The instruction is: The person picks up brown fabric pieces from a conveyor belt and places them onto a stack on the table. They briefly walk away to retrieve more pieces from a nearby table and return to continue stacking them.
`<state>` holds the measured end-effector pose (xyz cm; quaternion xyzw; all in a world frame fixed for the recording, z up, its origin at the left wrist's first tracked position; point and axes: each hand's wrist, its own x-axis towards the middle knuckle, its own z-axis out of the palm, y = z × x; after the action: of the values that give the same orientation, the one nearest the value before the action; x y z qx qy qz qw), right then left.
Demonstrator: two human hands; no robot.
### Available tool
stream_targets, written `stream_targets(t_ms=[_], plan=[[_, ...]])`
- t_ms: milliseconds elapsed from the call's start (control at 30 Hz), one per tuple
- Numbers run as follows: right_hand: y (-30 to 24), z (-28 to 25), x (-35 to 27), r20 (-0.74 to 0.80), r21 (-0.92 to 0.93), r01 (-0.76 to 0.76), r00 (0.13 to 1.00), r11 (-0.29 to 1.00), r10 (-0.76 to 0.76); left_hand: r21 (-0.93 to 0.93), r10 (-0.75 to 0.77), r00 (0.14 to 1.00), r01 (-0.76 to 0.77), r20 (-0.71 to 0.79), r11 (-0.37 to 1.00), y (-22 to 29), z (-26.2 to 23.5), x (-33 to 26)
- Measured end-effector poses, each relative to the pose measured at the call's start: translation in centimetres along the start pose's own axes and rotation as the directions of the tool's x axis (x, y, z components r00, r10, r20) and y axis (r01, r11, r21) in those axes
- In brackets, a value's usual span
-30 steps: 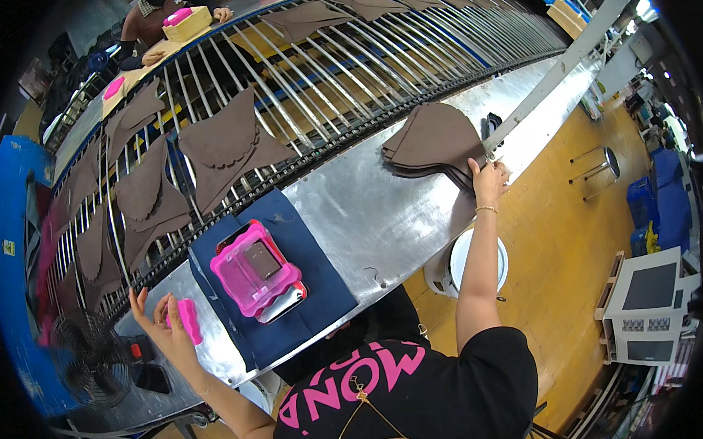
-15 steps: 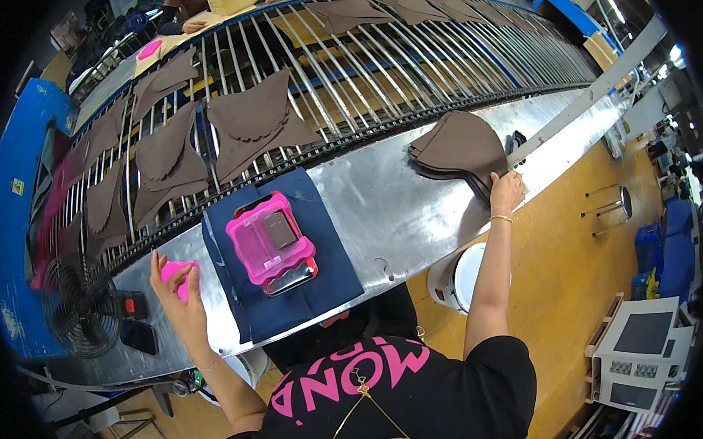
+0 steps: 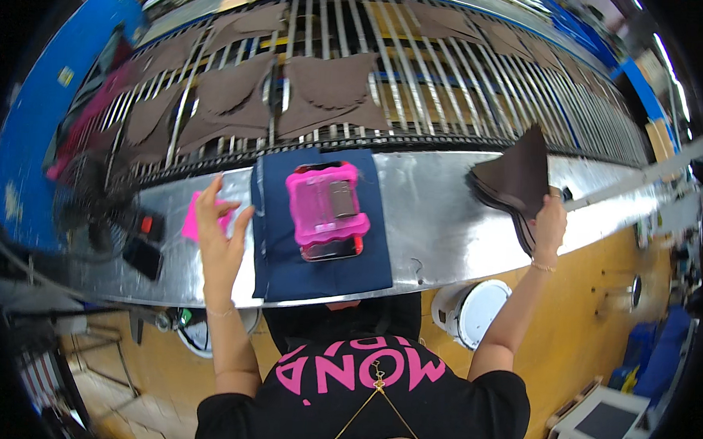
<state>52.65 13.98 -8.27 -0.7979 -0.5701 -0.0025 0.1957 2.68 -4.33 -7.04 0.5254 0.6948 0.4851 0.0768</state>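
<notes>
My right hand (image 3: 550, 225) is closed on the edge of a dark brown fabric piece (image 3: 526, 176), which it holds tilted up in a peak. Beneath that piece a stack of brown pieces (image 3: 484, 192) lies on the metal table. To the left, my left hand (image 3: 223, 241) hovers with fingers spread, holding nothing that I can see. A small pink object (image 3: 194, 222) lies on the table just behind its fingers. Between my hands a pink wavy-edged frame (image 3: 317, 210) with a clear window and a brown block rests on a dark blue cloth (image 3: 286, 275).
Behind the table runs a rack of metal bars (image 3: 404, 88) carrying several brown pieces (image 3: 330, 81). A black fan (image 3: 93, 208) and a phone (image 3: 143, 257) sit at the left. A white bucket (image 3: 485, 312) stands below the front edge. A pale bar (image 3: 635, 181) slants across the right.
The view has turned, shifting the scene. My right hand has raised the top brown piece off the stack into a peak. My left hand stays spread near the small pink object.
</notes>
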Motion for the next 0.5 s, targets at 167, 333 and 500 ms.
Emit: stream_targets(t_ms=[167,333,500], plan=[[-9.3,-4.8,-3.3,-0.285,0.556,0.411,0.911,0.722,-0.299,-0.046,0.144,0.990,-0.144,-0.014,0.988,2.4,1.6,1.9],[-16.8,-3.2,-6.8,-0.084,0.877,0.299,0.865,0.375,-0.494,-0.336,0.069,0.998,-0.068,-0.009,0.940,2.9,1.4,3.8],[-22.3,1.4,-10.9,0.003,0.996,0.066,0.669,0.064,-0.743,-0.564,-0.190,0.981,0.180,0.042,0.806,2.0,-3.4,4.2]])
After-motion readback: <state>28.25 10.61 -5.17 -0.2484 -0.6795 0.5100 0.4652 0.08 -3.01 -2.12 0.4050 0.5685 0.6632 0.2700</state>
